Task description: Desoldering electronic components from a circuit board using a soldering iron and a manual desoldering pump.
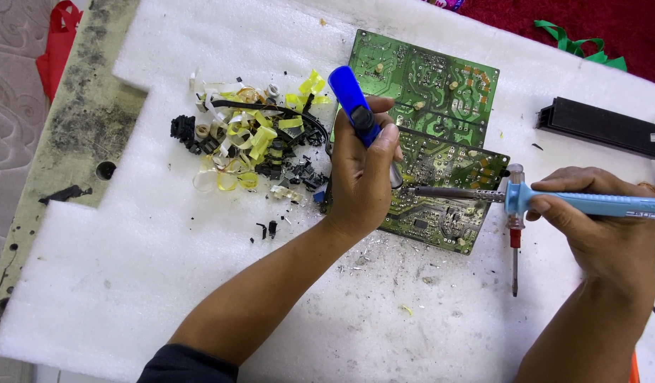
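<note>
At far left, a grimy desk (86,106) shows beyond the notched edge of a white foam sheet (164,284) that carries everything. On the foam lies a scrap pile (253,145): yellow tape curls, black parts, a black wire. It sits just left of the left hand.

The left hand (363,174) is closed around a blue pump (352,106), thumb near its top, nozzle hidden behind the fingers and pointing down at the board (434,135). The green board lies solder side up in the upper middle of the foam.

The right hand (597,220) is closed on the light-blue handle of a soldering iron (512,197), held like a pen; the tip reaches left onto the board, close beside the left hand.

For a clean result, it seems best to keep the tip steady on one joint and the nozzle right next to it, both wrists resting on the foam.

A red-handled screwdriver (514,248) lies under the iron, near the board's right edge. A black bar (600,126) lies at upper right, well apart. Open foam lies toward the viewer, between the forearms. The pile hems in the left.
</note>
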